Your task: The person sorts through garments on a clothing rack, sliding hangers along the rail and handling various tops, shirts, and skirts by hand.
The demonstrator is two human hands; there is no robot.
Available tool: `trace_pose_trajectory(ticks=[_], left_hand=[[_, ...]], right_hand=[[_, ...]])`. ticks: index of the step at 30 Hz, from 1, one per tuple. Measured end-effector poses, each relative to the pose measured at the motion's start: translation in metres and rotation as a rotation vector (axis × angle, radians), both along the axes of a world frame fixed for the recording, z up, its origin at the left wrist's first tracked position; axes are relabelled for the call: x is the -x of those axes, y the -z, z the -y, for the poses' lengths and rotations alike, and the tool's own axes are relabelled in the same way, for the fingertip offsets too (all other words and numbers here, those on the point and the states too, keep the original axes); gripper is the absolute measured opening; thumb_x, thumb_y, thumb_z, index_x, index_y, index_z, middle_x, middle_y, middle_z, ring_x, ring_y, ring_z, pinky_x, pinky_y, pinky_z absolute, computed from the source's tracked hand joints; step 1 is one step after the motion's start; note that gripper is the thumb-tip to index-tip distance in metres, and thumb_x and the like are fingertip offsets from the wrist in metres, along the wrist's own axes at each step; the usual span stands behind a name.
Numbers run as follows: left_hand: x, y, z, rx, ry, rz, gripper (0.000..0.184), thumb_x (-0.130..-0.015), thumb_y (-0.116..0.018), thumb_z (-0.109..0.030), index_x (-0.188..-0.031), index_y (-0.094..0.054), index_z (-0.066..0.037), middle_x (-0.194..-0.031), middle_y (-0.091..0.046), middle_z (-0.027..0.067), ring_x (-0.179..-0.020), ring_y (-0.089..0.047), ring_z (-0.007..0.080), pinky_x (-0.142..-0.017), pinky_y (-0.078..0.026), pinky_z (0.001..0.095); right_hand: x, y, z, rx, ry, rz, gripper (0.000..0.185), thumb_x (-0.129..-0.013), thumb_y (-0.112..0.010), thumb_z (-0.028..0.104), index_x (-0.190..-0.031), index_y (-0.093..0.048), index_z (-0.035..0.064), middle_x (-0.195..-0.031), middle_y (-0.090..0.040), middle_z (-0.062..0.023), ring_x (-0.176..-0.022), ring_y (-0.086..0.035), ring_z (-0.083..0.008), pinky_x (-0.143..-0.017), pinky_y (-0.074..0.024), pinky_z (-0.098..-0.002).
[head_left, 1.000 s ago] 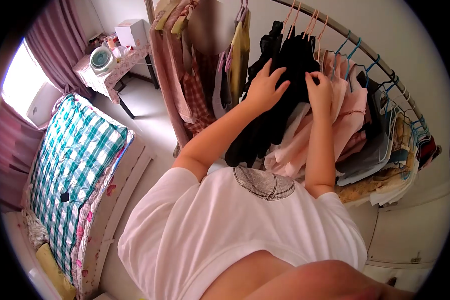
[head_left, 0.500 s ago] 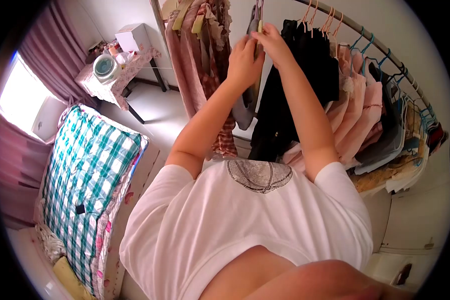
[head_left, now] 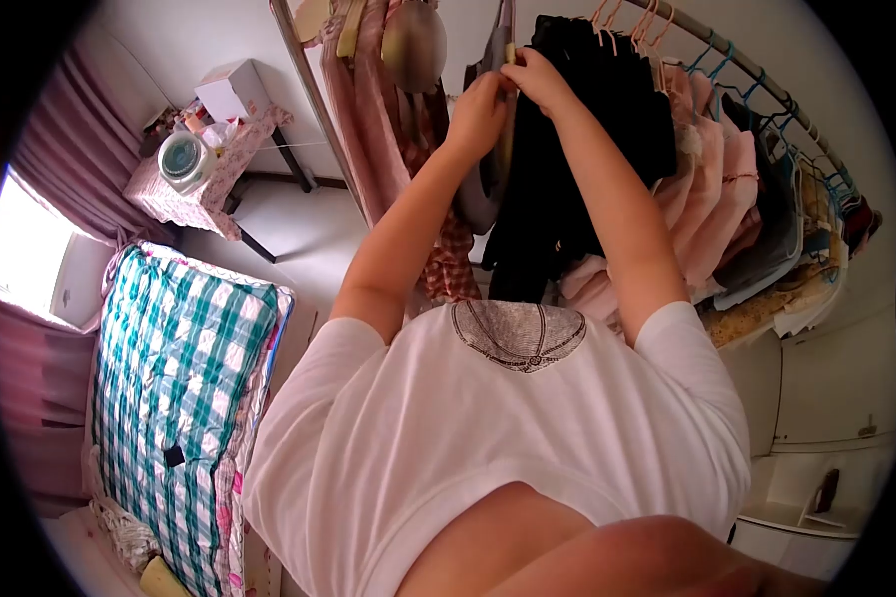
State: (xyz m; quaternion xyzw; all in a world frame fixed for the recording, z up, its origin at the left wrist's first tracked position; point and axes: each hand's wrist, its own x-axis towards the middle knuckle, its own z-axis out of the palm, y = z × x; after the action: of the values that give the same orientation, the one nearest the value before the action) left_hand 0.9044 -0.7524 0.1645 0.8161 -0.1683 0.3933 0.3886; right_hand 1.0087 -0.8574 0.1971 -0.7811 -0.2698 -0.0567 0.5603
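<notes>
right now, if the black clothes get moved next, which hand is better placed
Probably the right hand: it is beside the black clothes, with the right forearm in front of them. The left hand, at the grey garment, is farther left, and that forearm lies between it and most of the black clothes.

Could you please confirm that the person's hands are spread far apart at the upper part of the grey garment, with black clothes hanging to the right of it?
Not quite: the left hand and right hand are close together, not far apart, at the upper part of the grey garment, with black clothes hanging to its right, as the head view shows.
</notes>
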Motion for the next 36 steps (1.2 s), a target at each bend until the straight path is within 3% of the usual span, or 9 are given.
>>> trace_pose_trajectory(ticks=[6,8,17,20,21,24,29,33,36], left_hand=[[-0.003,-0.002,0.009,-0.028,0.128,0.033,0.025,-0.080,-0.045,-0.001,-0.104,-0.051,-0.004,-0.089,-0.054,0.0166,-0.076,-0.052,0.0311,-0.071,-0.043,0.0367],[0.001,-0.007,0.015,-0.029,0.164,-0.021,0.027,-0.081,-0.045,-0.001,-0.106,-0.051,-0.004,-0.090,-0.053,0.0167,-0.078,-0.053,0.0308,-0.072,-0.043,0.0365],[0.004,-0.005,0.025,-0.015,0.101,-0.010,0.028,-0.083,-0.048,-0.005,-0.111,-0.052,-0.002,-0.094,-0.054,0.0168,-0.081,-0.053,0.0311,-0.073,-0.043,0.0391],[0.012,-0.006,0.027,0.004,0.135,0.031,0.030,-0.083,-0.052,-0.007,-0.113,-0.052,-0.003,-0.112,-0.051,0.0190,-0.088,-0.053,0.0331,-0.078,-0.043,0.0379],[0.009,0.001,0.027,-0.034,0.052,0.166,0.030,-0.080,-0.055,-0.008,-0.110,-0.053,-0.005,-0.121,-0.048,0.0188,-0.099,-0.050,0.0355,-0.085,-0.041,0.0403],[0.030,-0.007,0.018,-0.136,-0.093,0.303,0.031,-0.077,-0.058,-0.008,-0.108,-0.055,-0.008,-0.121,-0.048,0.0171,-0.109,-0.046,0.0361,-0.091,-0.037,0.0443],[0.044,-0.030,-0.014,-0.267,-0.446,0.505,0.021,-0.072,-0.061,-0.007,-0.094,-0.060,-0.009,-0.118,-0.051,0.0139,-0.112,-0.046,0.0351,-0.093,-0.036,0.0456],[0.045,-0.013,-0.019,-0.230,-0.152,0.343,0.022,-0.073,-0.061,-0.006,-0.095,-0.059,-0.006,-0.111,-0.055,0.0146,-0.109,-0.049,0.0339,-0.091,-0.039,0.0444],[0.051,-0.001,0.006,-0.211,0.090,0.251,0.022,-0.073,-0.061,-0.004,-0.095,-0.057,-0.004,-0.109,-0.055,0.0139,-0.104,-0.050,0.0343,-0.088,-0.041,0.0435]], right_hand=[[0.005,-0.006,0.027,-0.374,0.177,-0.048,0.027,-0.078,-0.050,0.012,-0.099,-0.058,-0.0024,-0.078,-0.058,-0.0086,-0.069,-0.055,-0.0171,-0.060,-0.0432,-0.0314],[0.018,-0.015,0.040,-0.527,0.083,-0.099,0.025,-0.078,-0.048,0.009,-0.097,-0.057,-0.0023,-0.075,-0.056,-0.0064,-0.065,-0.053,-0.0148,-0.057,-0.0413,-0.0287],[0.071,-0.013,0.090,-0.480,0.076,-0.021,0.028,-0.080,-0.045,0.004,-0.106,-0.054,-0.0016,-0.088,-0.058,-0.0045,-0.074,-0.055,-0.0127,-0.067,-0.0449,-0.0247],[0.076,-0.014,0.100,-0.470,0.030,0.009,0.030,-0.080,-0.043,0.002,-0.108,-0.053,-0.0023,-0.092,-0.058,-0.0055,-0.079,-0.056,-0.0119,-0.071,-0.0454,-0.0247],[0.081,-0.010,0.105,-0.449,0.030,0.004,0.030,-0.080,-0.043,0.001,-0.108,-0.053,-0.0023,-0.093,-0.058,-0.0054,-0.080,-0.055,-0.0116,-0.072,-0.0453,-0.0245],[0.108,0.014,0.122,-0.396,0.060,-0.048,0.031,-0.080,-0.043,0.000,-0.109,-0.052,-0.0019,-0.095,-0.057,-0.0043,-0.083,-0.055,-0.0105,-0.074,-0.0448,-0.0235],[0.153,0.057,0.149,-0.310,0.050,-0.101,0.033,-0.078,-0.042,-0.004,-0.109,-0.052,-0.0010,-0.095,-0.056,-0.0025,-0.084,-0.053,-0.0089,-0.075,-0.0433,-0.0215],[0.179,0.085,0.156,-0.389,0.071,-0.154,0.032,-0.077,-0.042,-0.005,-0.106,-0.053,-0.0005,-0.094,-0.056,-0.0012,-0.083,-0.052,-0.0071,-0.075,-0.0419,-0.0198],[0.185,0.110,0.171,-0.307,0.011,-0.102,0.029,-0.075,-0.044,-0.004,-0.102,-0.054,0.0005,-0.090,-0.057,-0.0019,-0.082,-0.053,-0.0091,-0.071,-0.0418,-0.0218]])
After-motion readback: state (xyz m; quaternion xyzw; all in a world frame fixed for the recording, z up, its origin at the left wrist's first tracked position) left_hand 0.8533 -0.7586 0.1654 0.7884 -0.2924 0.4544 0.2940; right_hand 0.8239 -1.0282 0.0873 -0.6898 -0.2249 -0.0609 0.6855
